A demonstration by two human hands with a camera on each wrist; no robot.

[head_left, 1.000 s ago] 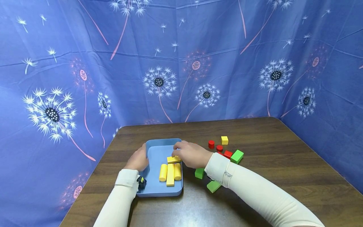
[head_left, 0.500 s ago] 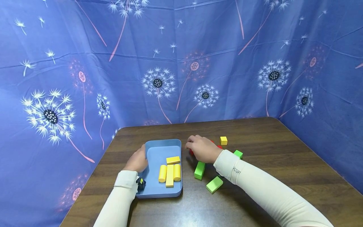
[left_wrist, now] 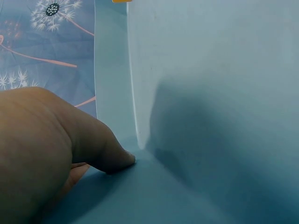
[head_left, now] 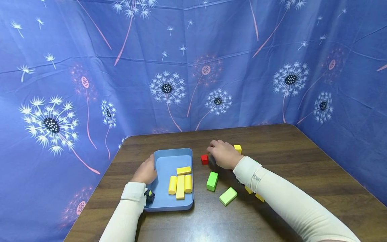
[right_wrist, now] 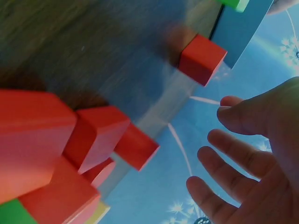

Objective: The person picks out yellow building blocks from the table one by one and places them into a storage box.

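Note:
My left hand (head_left: 145, 170) holds the left wall of a blue plastic tray (head_left: 160, 186); in the left wrist view its thumb (left_wrist: 100, 147) presses the inner side, with a finger behind. Two yellow cylinders (head_left: 172, 185) and a long yellow block (head_left: 180, 188) lie in the tray, a shorter yellow block (head_left: 183, 170) across behind them. Right of the tray, my right hand (head_left: 225, 155) hovers over the table, fingers apart and holding nothing. A red cube (head_left: 204, 159) stands just left of its fingertips. In the right wrist view several red blocks (right_wrist: 100, 133) cluster beside the hand.
A green block (head_left: 212, 181) and a light green block (head_left: 228, 196) lie in front of the right hand on the wooden table (head_left: 169, 228). Behind its wrist is a yellow cube (head_left: 238, 149). More yellow blocks (head_left: 259, 197) show under the right forearm. A blue patterned cloth (head_left: 193, 67) hangs behind.
My right hand has left the short yellow block in the tray and moved right, out over the table. The red cube has come into view. The left hand stays on the tray wall.

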